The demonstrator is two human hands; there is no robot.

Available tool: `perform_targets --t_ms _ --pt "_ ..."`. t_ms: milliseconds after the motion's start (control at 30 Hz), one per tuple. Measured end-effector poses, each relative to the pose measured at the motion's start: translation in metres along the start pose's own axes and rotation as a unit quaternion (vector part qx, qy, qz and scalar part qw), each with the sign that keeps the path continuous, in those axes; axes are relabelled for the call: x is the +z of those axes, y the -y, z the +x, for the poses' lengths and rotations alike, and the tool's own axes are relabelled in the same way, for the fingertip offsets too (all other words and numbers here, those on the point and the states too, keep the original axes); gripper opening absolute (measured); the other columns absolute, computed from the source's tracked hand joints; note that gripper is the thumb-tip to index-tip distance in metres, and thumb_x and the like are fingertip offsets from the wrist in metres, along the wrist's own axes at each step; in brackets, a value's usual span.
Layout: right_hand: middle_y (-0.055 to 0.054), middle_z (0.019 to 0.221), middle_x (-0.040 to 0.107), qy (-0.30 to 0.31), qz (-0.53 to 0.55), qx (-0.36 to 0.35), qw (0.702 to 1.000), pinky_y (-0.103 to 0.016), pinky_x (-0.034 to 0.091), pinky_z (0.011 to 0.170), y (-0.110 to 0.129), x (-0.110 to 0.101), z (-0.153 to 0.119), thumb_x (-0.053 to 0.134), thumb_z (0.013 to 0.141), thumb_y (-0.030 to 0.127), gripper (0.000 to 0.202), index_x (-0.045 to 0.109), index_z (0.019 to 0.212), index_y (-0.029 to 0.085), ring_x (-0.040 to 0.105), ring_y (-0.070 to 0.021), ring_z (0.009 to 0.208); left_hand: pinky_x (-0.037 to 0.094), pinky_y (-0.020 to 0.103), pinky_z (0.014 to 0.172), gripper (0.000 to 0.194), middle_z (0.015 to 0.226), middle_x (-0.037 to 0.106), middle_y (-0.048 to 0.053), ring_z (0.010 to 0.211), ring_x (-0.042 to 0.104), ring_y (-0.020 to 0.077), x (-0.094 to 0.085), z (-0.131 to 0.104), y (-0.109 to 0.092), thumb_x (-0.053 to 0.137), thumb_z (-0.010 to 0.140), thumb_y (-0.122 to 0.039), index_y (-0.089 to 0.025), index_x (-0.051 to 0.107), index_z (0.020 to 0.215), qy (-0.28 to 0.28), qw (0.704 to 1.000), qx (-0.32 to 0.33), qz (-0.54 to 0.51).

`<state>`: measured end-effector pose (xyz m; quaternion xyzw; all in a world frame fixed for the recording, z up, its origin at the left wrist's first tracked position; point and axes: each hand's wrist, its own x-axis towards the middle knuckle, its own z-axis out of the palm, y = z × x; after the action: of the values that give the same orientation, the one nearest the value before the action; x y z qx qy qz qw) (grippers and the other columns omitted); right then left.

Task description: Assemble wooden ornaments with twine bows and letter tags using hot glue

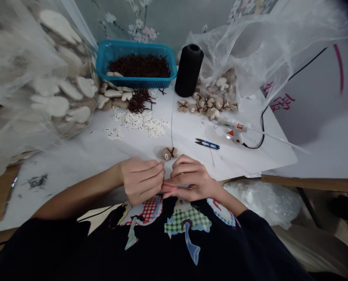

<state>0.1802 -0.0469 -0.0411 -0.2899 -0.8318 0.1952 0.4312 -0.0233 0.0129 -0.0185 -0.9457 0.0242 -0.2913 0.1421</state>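
My left hand [144, 179] and my right hand [190, 177] meet at the table's front edge, close to my shirt. Fingertips of both are pinched together and touch; whatever they hold is too small or hidden to make out. Just beyond them lies a small beige padded piece [166, 152] with a dark brown bow and a white label. A thin dark thread [172, 121] runs from beside the black thread cone [189, 70] down to that piece. To the right of it rest blue-handled thread snips [207, 144], touched by neither hand.
A blue basket [136, 82] of brown bows stands at the back, with loose bows [141, 100] and white labels [144, 124] before it. Large plastic bags of padded pieces [52, 105] crowd the left. Finished-looking bow pieces [195, 108] and a glue gun [235, 130] with its cord lie right.
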Motion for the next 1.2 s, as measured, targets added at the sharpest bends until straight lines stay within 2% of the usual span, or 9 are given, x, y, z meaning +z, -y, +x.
perform_targets --t_ms 167,333,500,667,767,833,900,1000,1200 --pt "0.0 0.065 0.063 -0.008 0.007 0.003 1.0 -0.031 0.05 0.07 0.002 0.0 0.003 0.062 0.087 0.037 0.02 0.069 0.08 0.019 0.054 -0.012 0.067 0.059 0.03 0.086 0.012 0.079 0.072 0.005 0.09 0.069 0.0192 0.0 0.004 -0.002 0.065 0.08 -0.008 -0.013 0.064 0.069 -0.027 0.997 -0.036 -0.061" --pt "-0.001 0.064 0.064 -0.029 0.014 -0.008 0.999 -0.03 0.051 0.069 0.003 0.001 0.004 0.062 0.087 0.034 0.02 0.07 0.082 0.017 0.055 -0.0119 0.065 0.056 0.03 0.09 0.011 0.084 0.072 0.005 0.094 0.068 0.0181 -0.003 0.005 -0.003 0.062 0.083 -0.009 -0.014 0.065 0.073 0.029 0.996 -0.053 -0.063" --pt "0.0 0.063 0.064 -0.039 0.01 -0.004 0.999 -0.03 0.052 0.066 0.003 0.001 0.003 0.062 0.087 0.035 0.02 0.071 0.08 0.018 0.055 -0.0117 0.063 0.056 0.029 0.088 0.015 0.083 0.072 0.005 0.093 0.068 0.0174 -0.001 0.002 0.001 0.059 0.086 -0.012 -0.014 0.065 0.072 0.025 0.998 -0.021 -0.054" --pt "-0.002 0.064 0.064 0.02 -0.025 -0.005 0.999 -0.032 0.051 0.07 0.003 0.001 0.001 0.06 0.089 0.033 0.02 0.071 0.083 0.017 0.055 -0.0129 0.065 0.058 0.024 0.079 0.022 0.075 0.07 0.001 0.084 0.069 0.014 0.011 0.001 0.011 0.055 0.089 -0.016 -0.017 0.063 0.068 -0.04 0.998 0.041 -0.025" --pt "-0.002 0.064 0.064 -0.002 -0.012 -0.005 1.0 -0.031 0.052 0.07 0.004 0.001 0.001 0.061 0.088 0.032 0.02 0.071 0.082 0.016 0.055 -0.0127 0.065 0.058 0.025 0.074 0.025 0.073 0.07 0.002 0.08 0.069 0.0149 0.012 0.004 0.016 0.052 0.09 -0.015 -0.016 0.062 0.067 -0.064 0.994 0.084 -0.015" --pt "-0.001 0.063 0.063 -0.009 -0.009 -0.002 1.0 -0.031 0.052 0.07 0.004 0.001 0.001 0.06 0.088 0.032 0.02 0.071 0.082 0.017 0.055 -0.0127 0.065 0.058 0.026 0.075 0.023 0.074 0.07 0.003 0.081 0.069 0.0154 0.009 0.006 0.016 0.054 0.089 -0.015 -0.016 0.062 0.068 -0.052 0.995 0.076 -0.037" --pt "-0.001 0.064 0.064 0.014 -0.018 0.001 1.0 -0.031 0.052 0.071 0.004 0.001 0.0 0.06 0.089 0.032 0.019 0.071 0.084 0.017 0.055 -0.0131 0.066 0.058 0.026 0.078 0.018 0.077 0.071 0.003 0.085 0.069 0.0158 0.004 0.008 0.015 0.058 0.087 -0.015 -0.016 0.063 0.069 -0.025 0.996 0.05 -0.063" --pt "-0.001 0.065 0.064 0.04 -0.029 0.004 0.999 -0.032 0.051 0.073 0.004 0.001 0.0 0.061 0.088 0.031 0.017 0.071 0.086 0.017 0.055 -0.0135 0.067 0.058 0.025 0.079 0.018 0.078 0.071 0.002 0.085 0.069 0.0154 0.0 0.01 0.015 0.059 0.087 -0.016 -0.017 0.063 0.069 -0.006 0.997 0.061 -0.045" --pt "-0.002 0.065 0.065 -0.013 0.004 -0.004 1.0 -0.03 0.052 0.07 0.005 0.0 0.001 0.062 0.087 0.031 0.018 0.071 0.083 0.016 0.055 -0.0125 0.066 0.058 0.026 0.077 0.023 0.075 0.071 0.004 0.082 0.069 0.0165 0.0 0.011 0.015 0.058 0.088 -0.019 -0.015 0.063 0.066 -0.017 0.996 0.085 -0.012"
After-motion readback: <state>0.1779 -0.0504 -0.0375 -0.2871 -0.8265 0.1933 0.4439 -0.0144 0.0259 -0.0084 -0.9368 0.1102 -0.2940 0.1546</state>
